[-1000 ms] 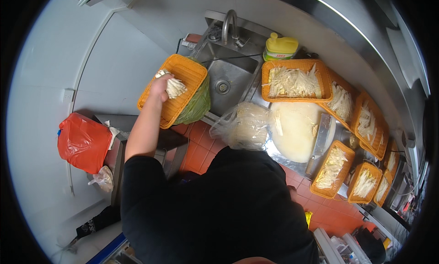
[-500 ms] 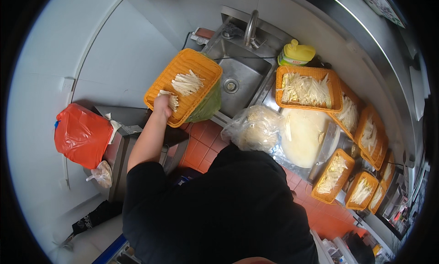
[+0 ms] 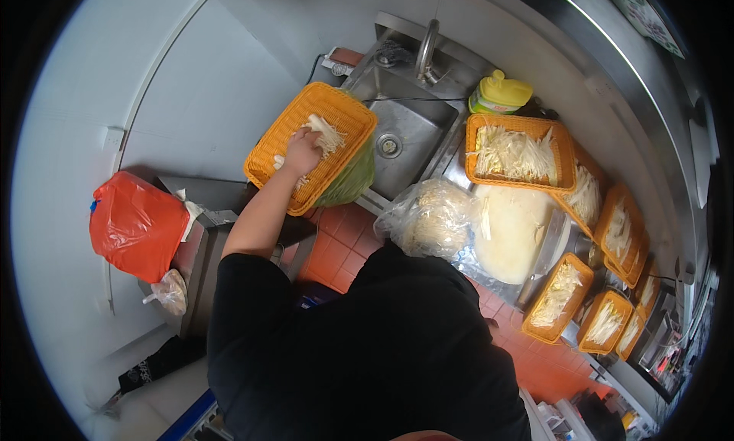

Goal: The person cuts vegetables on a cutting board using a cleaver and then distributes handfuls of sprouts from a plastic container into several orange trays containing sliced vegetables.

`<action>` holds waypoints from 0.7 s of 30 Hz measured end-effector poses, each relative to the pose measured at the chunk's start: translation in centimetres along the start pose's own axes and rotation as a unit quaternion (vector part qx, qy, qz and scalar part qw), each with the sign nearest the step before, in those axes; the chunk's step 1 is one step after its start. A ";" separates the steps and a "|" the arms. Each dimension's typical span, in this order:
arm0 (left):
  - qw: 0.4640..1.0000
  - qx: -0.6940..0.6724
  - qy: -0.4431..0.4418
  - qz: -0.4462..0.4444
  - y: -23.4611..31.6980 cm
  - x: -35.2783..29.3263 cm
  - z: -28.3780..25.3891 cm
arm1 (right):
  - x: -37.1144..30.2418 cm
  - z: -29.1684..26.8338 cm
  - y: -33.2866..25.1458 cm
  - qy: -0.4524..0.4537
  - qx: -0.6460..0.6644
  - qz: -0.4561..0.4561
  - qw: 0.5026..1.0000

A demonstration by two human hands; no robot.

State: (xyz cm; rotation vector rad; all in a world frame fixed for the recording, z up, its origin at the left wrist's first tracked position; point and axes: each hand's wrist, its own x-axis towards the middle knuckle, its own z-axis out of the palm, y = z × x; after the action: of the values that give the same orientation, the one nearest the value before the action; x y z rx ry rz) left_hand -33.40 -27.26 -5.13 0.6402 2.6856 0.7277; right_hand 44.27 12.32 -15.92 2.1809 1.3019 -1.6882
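Note:
My left hand point(image 3: 303, 152) reaches into an orange woven basket point(image 3: 279, 128), left of the sink. Its fingers close round a bunch of white enoki mushrooms point(image 3: 329, 137). A second, smaller portion of enoki point(image 3: 280, 162) lies in the basket beside my wrist, partly covered by it. Beneath the basket's right side shows a green plastic bag point(image 3: 348, 177). My right hand is not visible; my torso in a black sleeve and shirt covers the lower middle.
A steel sink point(image 3: 413, 128) with a faucet point(image 3: 428, 51) sits ahead. To its right are a yellow jug point(image 3: 501, 92), a clear bag of enoki point(image 3: 432, 215), a round pale cutting board point(image 3: 511, 235), a cleaver point(image 3: 547, 246) and several filled baskets point(image 3: 562, 183). A red bag point(image 3: 138, 227) stands left.
My left hand has moved from the nearer enoki portion up and right to the farther bunch, and now grips it. The nearer portion stays behind in the basket.

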 end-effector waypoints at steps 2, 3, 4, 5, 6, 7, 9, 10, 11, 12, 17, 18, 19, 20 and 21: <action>0.997 0.052 0.016 0.058 -0.8 0.8 0.0 | -5.7 3.0 -5.6 0.015 -0.075 -0.037 0.996; 0.997 0.047 -0.001 0.064 -0.5 1.3 -0.1 | -6.9 2.6 -5.6 0.018 -0.073 -0.037 0.996; 0.996 0.045 -0.016 0.069 -0.2 1.7 -0.7 | -7.6 2.5 -5.4 0.017 -0.071 -0.038 0.997; 0.996 0.040 -0.030 0.074 0.2 2.0 -1.3 | -5.8 1.1 -3.1 0.001 -0.033 -0.026 0.999; 0.996 0.062 -0.042 0.053 0.5 1.9 -1.8 | -3.5 -0.5 -0.2 -0.018 0.003 -0.017 1.000; 0.995 0.085 -0.053 0.030 0.8 1.2 -2.3 | -2.1 -1.8 2.6 -0.009 -0.019 -0.042 0.999; 0.991 0.108 -0.075 -0.010 2.6 -0.8 -4.4 | -0.2 -3.3 5.7 0.002 -0.071 -0.094 0.993; 0.989 0.123 -0.086 -0.010 1.9 -1.7 -5.0 | 0.4 -3.2 5.9 -0.001 -0.086 -0.107 0.991; 0.985 0.140 -0.098 -0.009 1.2 -2.6 -5.6 | 0.7 -2.5 5.5 -0.004 -0.087 -0.104 0.991; 0.981 0.156 -0.113 -0.007 0.5 -3.3 -6.0 | 0.5 -1.9 4.9 -0.003 -0.085 -0.098 0.992; 0.986 0.145 -0.071 0.045 -2.6 -5.2 -6.6 | -2.0 -0.6 0.5 -0.009 -0.049 -0.035 0.998; 0.985 0.154 -0.066 0.039 -3.1 -5.1 -6.2 | -2.6 -0.3 -0.8 -0.008 -0.049 -0.037 0.998; 0.986 0.154 -0.046 0.050 -3.6 -5.2 -5.9 | -3.4 0.1 -1.9 -0.012 -0.049 -0.038 0.998; 0.986 0.153 -0.026 0.065 -3.8 -4.7 -5.7 | -4.3 0.6 -3.0 -0.012 -0.049 -0.041 0.998; 0.985 0.154 -0.008 0.082 -4.0 -4.2 -5.8 | -5.0 1.1 -3.8 -0.014 -0.046 -0.042 0.998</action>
State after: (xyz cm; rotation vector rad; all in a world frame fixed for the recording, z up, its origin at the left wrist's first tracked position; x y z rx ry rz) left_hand -33.34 -34.78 -1.80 0.9464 2.7781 0.3425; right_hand 40.78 11.29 -10.64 2.0728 1.4534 -1.6457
